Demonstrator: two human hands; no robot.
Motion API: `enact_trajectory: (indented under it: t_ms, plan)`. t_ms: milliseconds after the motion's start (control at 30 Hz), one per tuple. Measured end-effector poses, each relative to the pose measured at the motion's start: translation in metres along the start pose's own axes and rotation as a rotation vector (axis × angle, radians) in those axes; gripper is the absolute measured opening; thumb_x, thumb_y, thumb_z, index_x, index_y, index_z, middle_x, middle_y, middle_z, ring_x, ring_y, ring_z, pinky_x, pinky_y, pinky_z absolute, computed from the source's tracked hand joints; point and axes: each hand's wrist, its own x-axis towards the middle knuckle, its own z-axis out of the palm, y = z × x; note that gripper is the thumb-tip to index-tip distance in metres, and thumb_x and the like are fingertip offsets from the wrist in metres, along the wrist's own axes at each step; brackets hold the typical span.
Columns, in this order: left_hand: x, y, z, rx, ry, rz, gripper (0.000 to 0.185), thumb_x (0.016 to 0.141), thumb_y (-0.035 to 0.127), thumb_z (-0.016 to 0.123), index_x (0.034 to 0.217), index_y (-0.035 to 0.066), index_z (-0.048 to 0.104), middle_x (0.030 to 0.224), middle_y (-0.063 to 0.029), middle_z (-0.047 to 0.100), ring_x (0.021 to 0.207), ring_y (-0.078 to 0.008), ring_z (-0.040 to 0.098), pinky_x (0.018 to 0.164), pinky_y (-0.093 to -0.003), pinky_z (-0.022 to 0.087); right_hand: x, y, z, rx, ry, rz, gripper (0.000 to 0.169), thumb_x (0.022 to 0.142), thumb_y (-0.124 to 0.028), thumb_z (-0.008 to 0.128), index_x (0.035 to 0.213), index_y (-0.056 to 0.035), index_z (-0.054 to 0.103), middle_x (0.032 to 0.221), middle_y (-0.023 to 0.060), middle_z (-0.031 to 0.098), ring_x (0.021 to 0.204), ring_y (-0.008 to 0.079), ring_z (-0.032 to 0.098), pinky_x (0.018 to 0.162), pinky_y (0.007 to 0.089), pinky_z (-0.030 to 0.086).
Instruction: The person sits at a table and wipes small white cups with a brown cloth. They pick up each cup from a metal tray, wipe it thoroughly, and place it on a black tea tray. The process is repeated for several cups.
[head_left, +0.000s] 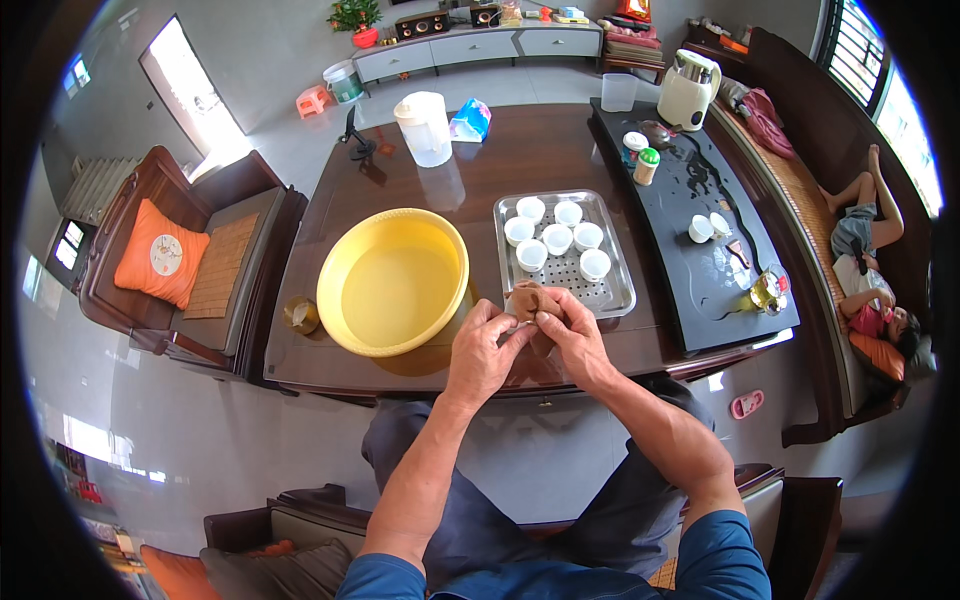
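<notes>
A brown cloth (538, 300) is pinched between my left hand (487, 349) and my right hand (577, 334), over the table's near edge. A bit of something white shows at the cloth's left side, perhaps a cup's rim; the fingers and cloth hide the rest. Just beyond my hands lies a perforated stainless steel tray (616, 281) with several small white cups (557, 239) standing on it. To the left of my hands is a yellow plastic basin (394, 292); it seems to hold water. A small amber glass vessel (301, 315) stands at the basin's left.
At the right, a black tea tray (675, 247) bears two white cups (701, 229), a brush, a glass teapot (769, 291) and an electric kettle (686, 90). A plastic pitcher (425, 131) and tissue pack (471, 121) stand farther back. A person (870, 262) lies on the right bench.
</notes>
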Motion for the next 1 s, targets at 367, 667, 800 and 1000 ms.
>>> enact_trajectory:
  t_ms: [367, 667, 800, 1000]
  plan:
    - [0.003, 0.002, 0.002, 0.175, 0.227, 0.305, 0.016, 0.081, 0.013, 0.079, 0.081, 0.002, 0.067, 0.081, -0.0082, 0.065, 0.082, -0.0283, 0.061, 0.075, -0.0387, 0.048, 0.002, -0.001, 0.002, 0.472, -0.068, 0.276, 0.046, 0.107, -0.032, 0.047, 0.145, -0.0065, 0.045, 0.134, 0.0043, 0.054, 0.124, 0.0145, 0.049, 0.108, 0.0327, 0.038]
    - [0.004, -0.007, 0.003, 0.240, 0.254, 0.232, 0.020, 0.082, 0.015, 0.079, 0.083, 0.001, 0.065, 0.084, -0.0109, 0.068, 0.084, -0.0296, 0.064, 0.078, -0.0406, 0.048, -0.004, 0.007, 0.004, 0.129, -0.085, 0.301, 0.045, 0.105, -0.032, 0.049, 0.141, -0.0039, 0.048, 0.116, 0.0032, 0.059, 0.106, 0.0151, 0.054, 0.096, 0.0319, 0.044]
    - [0.004, -0.008, -0.001, 0.182, 0.258, 0.137, 0.021, 0.085, 0.015, 0.078, 0.083, -0.002, 0.065, 0.080, -0.0128, 0.067, 0.078, -0.0299, 0.063, 0.071, -0.0385, 0.048, -0.006, -0.005, 0.007, -0.361, -0.071, 0.083, 0.036, 0.103, -0.022, 0.054, 0.130, 0.0009, 0.052, 0.105, 0.0061, 0.060, 0.098, 0.0136, 0.052, 0.090, 0.0299, 0.045]
    - [0.003, -0.007, -0.004, -0.185, 0.159, -0.277, 0.021, 0.091, 0.016, 0.073, 0.090, -0.005, 0.070, 0.071, -0.0070, 0.066, 0.061, -0.0137, 0.056, 0.062, -0.0280, 0.046, -0.006, 0.001, 0.007, -0.428, 0.023, -0.176, 0.038, 0.098, -0.015, 0.058, 0.132, 0.0008, 0.051, 0.123, 0.0158, 0.058, 0.114, 0.0266, 0.056, 0.102, 0.0343, 0.043]
